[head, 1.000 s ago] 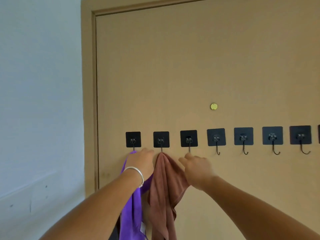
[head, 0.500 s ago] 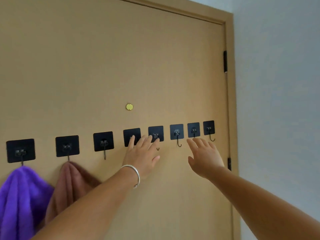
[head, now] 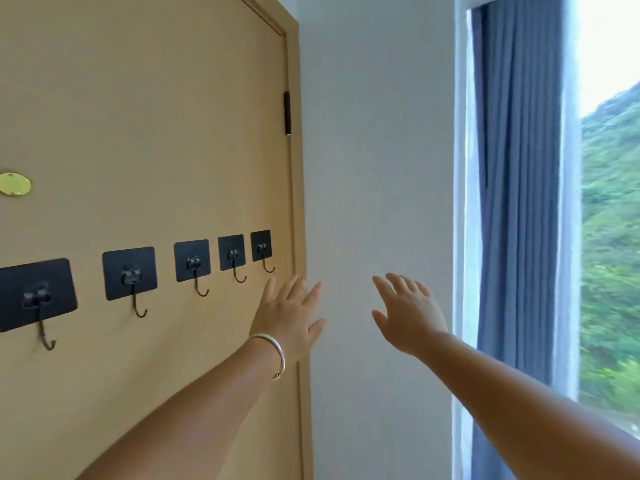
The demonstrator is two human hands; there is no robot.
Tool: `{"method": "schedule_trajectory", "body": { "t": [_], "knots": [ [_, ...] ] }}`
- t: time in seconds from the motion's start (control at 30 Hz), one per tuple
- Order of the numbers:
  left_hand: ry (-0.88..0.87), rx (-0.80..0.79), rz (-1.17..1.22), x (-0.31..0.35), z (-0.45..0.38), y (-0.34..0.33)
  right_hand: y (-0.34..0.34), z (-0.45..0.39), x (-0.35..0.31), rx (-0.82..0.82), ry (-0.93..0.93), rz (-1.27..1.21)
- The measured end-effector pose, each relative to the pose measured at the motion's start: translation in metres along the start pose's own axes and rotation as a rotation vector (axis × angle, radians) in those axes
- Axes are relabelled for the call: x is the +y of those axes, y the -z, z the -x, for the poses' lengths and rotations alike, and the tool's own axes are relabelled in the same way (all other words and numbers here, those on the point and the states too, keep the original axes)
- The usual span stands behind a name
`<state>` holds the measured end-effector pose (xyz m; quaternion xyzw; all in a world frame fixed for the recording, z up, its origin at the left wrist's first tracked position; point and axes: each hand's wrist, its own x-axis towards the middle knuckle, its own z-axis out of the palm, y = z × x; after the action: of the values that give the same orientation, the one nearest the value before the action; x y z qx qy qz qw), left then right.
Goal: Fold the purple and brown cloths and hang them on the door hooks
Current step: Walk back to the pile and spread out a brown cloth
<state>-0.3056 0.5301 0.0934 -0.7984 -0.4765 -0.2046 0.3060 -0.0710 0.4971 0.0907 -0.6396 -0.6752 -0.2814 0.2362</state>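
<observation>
Tan door, bare hooks, empty hands

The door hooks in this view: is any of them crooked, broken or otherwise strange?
Nothing stands out. The five hooks sit in one even row on the door, all bare. Both the left hand and the right hand are open and hold nothing.

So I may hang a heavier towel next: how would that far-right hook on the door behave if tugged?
The far-right hook looks like thin wire, so it would probably flex somewhat. It hangs from a small clip on a flat black pad, so it may swing sideways. The pad seems stuck on, and could peel under load.
</observation>
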Motion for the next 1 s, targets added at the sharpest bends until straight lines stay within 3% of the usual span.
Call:
{"method": "schedule_trajectory", "body": {
  "t": [0.23, 0.43, 0.77, 1.0],
  "knots": [
    [-0.187, 0.064, 0.223, 0.088, -0.03, -0.018, 0.051, 0.079, 0.067, -0.104, -0.218, 0.233],
    [-0.376, 0.132, 0.386, 0.195, -0.041, 0.008, 0.119, 0.16, 0.129, -0.147, -0.432, 0.421],
    [-0.695, 0.196, 0.639, 0.404, -0.027, 0.117, 0.262, 0.322, 0.209, -0.159, -0.76, 0.643],
    [-0.939, 0.288, 0.808, 0.549, 0.034, 0.216, 0.371, 0.46, 0.231, -0.137, -1.003, 0.805]
  ]
}}
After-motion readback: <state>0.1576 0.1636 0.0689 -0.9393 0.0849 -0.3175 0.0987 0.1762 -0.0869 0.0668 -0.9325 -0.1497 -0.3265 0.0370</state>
